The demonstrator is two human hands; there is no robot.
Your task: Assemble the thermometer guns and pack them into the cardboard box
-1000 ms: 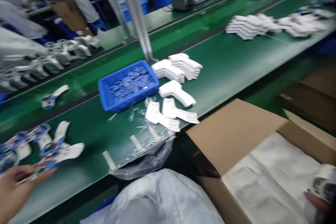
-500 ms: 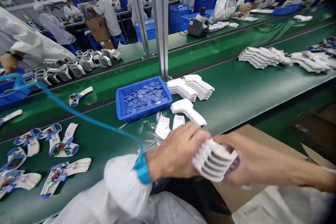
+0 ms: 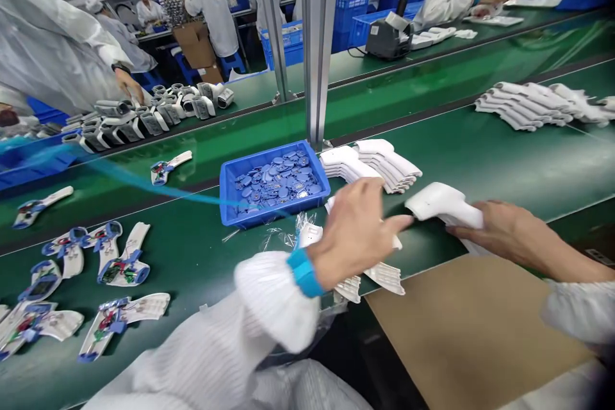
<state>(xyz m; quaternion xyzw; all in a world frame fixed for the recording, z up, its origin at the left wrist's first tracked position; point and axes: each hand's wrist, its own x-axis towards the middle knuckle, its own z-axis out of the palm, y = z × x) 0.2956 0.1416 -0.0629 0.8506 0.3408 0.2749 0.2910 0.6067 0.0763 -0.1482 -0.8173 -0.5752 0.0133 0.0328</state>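
While the right hand (image 3: 509, 234) is closed around a white gun-shaped casing (image 3: 444, 204) above the green desk (image 3: 523, 166), the left hand (image 3: 358, 230) is held open, its fingertips (image 3: 401, 221) just short of that casing. Stacked casings (image 3: 387, 165) are placed just beyond, beside a blue tray (image 3: 227, 195) filled with blue discs (image 3: 276, 182).

A green workbench belt (image 3: 509, 166) is being used to carry stacked white thermometer housings (image 3: 387, 165), with a blue plastic tray (image 3: 228, 205) of blue discs (image 3: 273, 184) being held just beside them. Open housings with blue clips (image 3: 123, 272) are being kept further left, near crumpled clear plastic film (image 3: 278, 240).
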